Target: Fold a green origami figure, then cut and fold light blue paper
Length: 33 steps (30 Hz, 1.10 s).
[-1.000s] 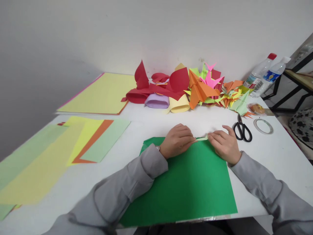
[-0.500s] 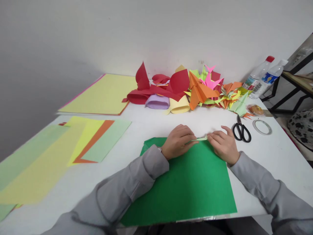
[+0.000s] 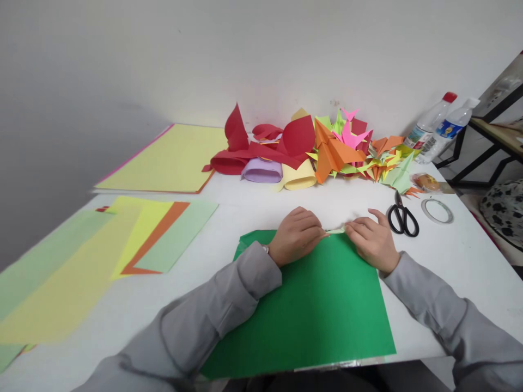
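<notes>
A large green paper sheet (image 3: 310, 310) lies on the white table (image 3: 253, 209) in front of me. My left hand (image 3: 296, 235) and my right hand (image 3: 371, 239) rest on its far edge, fingers curled and pinching a small pale green folded paper piece (image 3: 335, 231) between them. Most of that piece is hidden by my fingers. Both arms wear grey sleeves.
A heap of folded coloured paper shapes (image 3: 318, 149) lies at the back. Black scissors (image 3: 403, 218), a tape ring (image 3: 438, 210) and two plastic bottles (image 3: 437, 128) are at the right. Loose coloured sheets (image 3: 122, 239) and a yellow stack (image 3: 171, 158) lie at the left.
</notes>
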Each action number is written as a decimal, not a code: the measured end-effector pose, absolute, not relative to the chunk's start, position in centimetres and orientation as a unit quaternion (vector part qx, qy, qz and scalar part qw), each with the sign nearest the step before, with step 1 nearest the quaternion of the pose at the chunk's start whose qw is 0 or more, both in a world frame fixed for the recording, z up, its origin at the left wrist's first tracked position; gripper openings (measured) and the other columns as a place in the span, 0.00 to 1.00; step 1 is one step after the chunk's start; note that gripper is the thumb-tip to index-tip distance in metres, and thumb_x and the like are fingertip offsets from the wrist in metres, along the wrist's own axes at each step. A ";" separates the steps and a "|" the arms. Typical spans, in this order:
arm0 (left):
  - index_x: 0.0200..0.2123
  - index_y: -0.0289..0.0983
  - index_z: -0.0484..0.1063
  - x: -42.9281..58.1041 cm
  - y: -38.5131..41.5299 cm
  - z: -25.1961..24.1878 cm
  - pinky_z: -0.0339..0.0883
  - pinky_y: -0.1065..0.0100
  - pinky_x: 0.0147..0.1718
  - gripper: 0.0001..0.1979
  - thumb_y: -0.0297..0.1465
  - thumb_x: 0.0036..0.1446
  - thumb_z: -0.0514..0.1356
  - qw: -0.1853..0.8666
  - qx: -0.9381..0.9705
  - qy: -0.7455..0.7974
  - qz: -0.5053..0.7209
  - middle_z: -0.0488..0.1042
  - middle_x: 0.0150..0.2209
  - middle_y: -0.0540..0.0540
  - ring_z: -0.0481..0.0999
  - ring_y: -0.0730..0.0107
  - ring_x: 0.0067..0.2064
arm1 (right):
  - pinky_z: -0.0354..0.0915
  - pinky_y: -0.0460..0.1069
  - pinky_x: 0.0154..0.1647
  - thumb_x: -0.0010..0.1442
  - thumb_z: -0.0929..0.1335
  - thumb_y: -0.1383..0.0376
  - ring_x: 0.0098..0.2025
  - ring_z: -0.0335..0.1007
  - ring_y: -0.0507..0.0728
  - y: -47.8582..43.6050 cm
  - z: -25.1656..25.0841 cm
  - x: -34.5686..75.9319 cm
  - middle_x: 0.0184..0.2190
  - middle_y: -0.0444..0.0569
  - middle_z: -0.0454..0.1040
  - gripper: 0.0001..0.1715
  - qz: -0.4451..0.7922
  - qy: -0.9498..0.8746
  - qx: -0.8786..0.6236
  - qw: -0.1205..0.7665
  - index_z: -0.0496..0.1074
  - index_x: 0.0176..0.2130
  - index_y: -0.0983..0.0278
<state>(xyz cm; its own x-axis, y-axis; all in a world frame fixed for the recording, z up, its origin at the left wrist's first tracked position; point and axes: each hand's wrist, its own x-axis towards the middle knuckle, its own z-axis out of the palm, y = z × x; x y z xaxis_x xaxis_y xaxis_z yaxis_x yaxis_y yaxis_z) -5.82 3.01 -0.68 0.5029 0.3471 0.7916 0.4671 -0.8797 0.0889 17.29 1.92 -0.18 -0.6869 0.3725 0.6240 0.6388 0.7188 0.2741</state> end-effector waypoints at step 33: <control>0.23 0.37 0.66 -4.1 2.4 -1.0 0.59 0.65 0.30 0.11 0.25 0.60 0.57 0.059 -0.864 -0.249 -0.434 0.73 0.24 0.50 0.70 0.70 0.31 | 0.54 0.58 0.57 0.62 0.66 0.73 0.36 0.71 0.52 1.4 0.2 16.3 0.33 0.43 0.80 0.08 -0.261 -0.889 -0.257 0.276 0.72 0.36 0.62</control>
<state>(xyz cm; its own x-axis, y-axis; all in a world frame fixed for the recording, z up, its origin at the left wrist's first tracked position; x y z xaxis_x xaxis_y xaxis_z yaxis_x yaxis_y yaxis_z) -4.12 2.40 -1.02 0.4993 0.3796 0.7788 0.4821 -0.8686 0.1143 16.28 1.39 0.21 -0.7161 0.3128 0.6239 0.6001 0.7324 0.3216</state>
